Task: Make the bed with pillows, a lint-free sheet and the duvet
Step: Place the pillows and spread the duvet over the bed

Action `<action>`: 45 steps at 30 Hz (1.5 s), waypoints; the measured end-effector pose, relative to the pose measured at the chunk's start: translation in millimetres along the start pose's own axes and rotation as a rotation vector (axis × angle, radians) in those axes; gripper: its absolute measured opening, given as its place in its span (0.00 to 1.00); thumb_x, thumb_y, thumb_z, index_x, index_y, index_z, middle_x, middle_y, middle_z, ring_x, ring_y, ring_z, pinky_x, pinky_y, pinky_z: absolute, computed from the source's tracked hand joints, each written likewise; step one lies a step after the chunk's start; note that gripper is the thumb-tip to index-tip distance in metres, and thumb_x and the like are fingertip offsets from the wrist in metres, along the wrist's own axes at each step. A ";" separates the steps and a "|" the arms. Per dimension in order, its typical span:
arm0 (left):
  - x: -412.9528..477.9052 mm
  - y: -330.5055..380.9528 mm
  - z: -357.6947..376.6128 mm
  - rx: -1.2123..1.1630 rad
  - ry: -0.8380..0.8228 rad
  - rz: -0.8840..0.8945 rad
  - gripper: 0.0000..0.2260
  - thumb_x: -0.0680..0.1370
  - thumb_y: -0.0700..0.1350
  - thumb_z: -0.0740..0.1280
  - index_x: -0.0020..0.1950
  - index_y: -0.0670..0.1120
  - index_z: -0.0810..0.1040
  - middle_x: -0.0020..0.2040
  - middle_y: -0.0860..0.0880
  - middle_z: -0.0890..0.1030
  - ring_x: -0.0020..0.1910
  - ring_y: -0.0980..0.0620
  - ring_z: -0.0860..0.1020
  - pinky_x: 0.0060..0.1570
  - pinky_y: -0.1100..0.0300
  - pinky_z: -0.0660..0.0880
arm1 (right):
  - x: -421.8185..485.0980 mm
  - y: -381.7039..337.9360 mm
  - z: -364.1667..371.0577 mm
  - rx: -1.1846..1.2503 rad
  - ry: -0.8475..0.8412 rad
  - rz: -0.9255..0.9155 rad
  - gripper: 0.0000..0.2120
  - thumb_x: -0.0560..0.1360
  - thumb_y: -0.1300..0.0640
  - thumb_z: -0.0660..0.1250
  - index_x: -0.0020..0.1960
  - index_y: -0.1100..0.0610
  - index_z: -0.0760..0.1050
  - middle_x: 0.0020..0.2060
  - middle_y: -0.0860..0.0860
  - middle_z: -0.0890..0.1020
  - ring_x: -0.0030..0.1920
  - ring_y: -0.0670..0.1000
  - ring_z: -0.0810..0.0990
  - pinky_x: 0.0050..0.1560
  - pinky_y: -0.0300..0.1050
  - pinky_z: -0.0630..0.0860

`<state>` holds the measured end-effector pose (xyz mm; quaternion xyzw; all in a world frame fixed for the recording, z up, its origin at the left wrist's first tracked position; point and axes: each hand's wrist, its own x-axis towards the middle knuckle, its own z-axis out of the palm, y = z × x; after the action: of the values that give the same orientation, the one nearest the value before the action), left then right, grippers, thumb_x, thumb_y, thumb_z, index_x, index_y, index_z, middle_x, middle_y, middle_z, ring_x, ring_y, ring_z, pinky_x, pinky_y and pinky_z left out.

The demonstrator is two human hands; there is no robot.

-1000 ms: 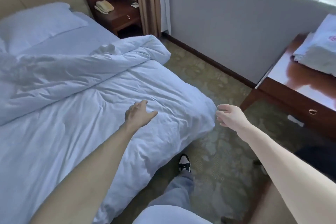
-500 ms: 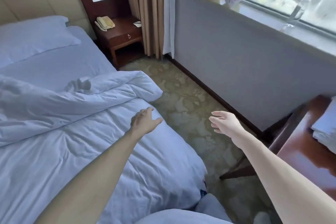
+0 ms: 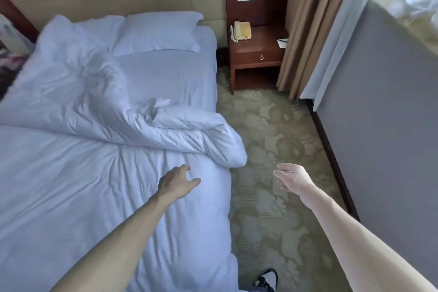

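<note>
Duvet [image 3: 83,173], pillow [image 3: 156,33] pale blue-white; carpet [image 3: 272,130] green, floral; nightstand [image 3: 257,54] red-brown; curtain [image 3: 305,19] tan.

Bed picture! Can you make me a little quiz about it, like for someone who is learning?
1. True or false: the left hand is above the duvet.
2. What sits on the nightstand? A lamp, B telephone, C cup.
3. Fill in: the right hand hangs over the ____.
Key: 1 true; 2 B; 3 carpet.
</note>
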<state>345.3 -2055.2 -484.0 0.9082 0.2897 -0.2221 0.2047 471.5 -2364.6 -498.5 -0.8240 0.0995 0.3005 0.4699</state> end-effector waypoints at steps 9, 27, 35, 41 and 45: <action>13.1 29.6 -16.7 -0.169 0.078 -0.177 0.28 0.79 0.62 0.65 0.76 0.52 0.68 0.75 0.52 0.71 0.72 0.50 0.71 0.67 0.55 0.69 | 89.5 -67.5 -17.2 -0.132 -0.133 -0.090 0.18 0.76 0.55 0.69 0.66 0.54 0.78 0.48 0.51 0.85 0.47 0.53 0.86 0.58 0.56 0.82; 238.8 123.9 -80.9 -0.446 0.176 -0.269 0.27 0.78 0.60 0.66 0.74 0.49 0.70 0.71 0.48 0.74 0.66 0.46 0.76 0.65 0.52 0.72 | 269.9 -200.6 -57.9 -0.176 -0.185 -0.185 0.16 0.79 0.57 0.70 0.66 0.56 0.78 0.50 0.51 0.84 0.51 0.50 0.85 0.57 0.51 0.82; 327.1 132.9 -120.4 -0.481 0.175 -0.382 0.28 0.79 0.62 0.65 0.75 0.51 0.69 0.72 0.49 0.73 0.69 0.47 0.74 0.66 0.53 0.71 | 378.3 -311.9 -23.5 -0.331 -0.341 -0.251 0.17 0.79 0.54 0.69 0.68 0.54 0.76 0.47 0.51 0.85 0.50 0.49 0.84 0.51 0.42 0.80; 362.2 117.5 -142.1 -0.557 0.224 -0.590 0.30 0.78 0.63 0.66 0.77 0.52 0.67 0.73 0.49 0.72 0.71 0.47 0.73 0.67 0.52 0.71 | 458.0 -380.3 27.3 -0.417 -0.509 -0.243 0.18 0.80 0.57 0.69 0.69 0.56 0.77 0.51 0.52 0.84 0.54 0.53 0.83 0.61 0.49 0.80; 385.1 110.7 -142.6 -0.589 0.255 -0.775 0.31 0.78 0.63 0.67 0.77 0.52 0.68 0.72 0.48 0.74 0.69 0.47 0.74 0.66 0.51 0.72 | 516.5 -427.6 65.8 -0.488 -0.657 -0.274 0.16 0.80 0.60 0.68 0.67 0.57 0.77 0.53 0.53 0.84 0.55 0.55 0.83 0.61 0.53 0.80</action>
<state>736.7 -1899.0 -541.6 0.6577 0.6786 -0.0778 0.3176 1049.0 -2018.2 -521.8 -0.7772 -0.2397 0.4964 0.3036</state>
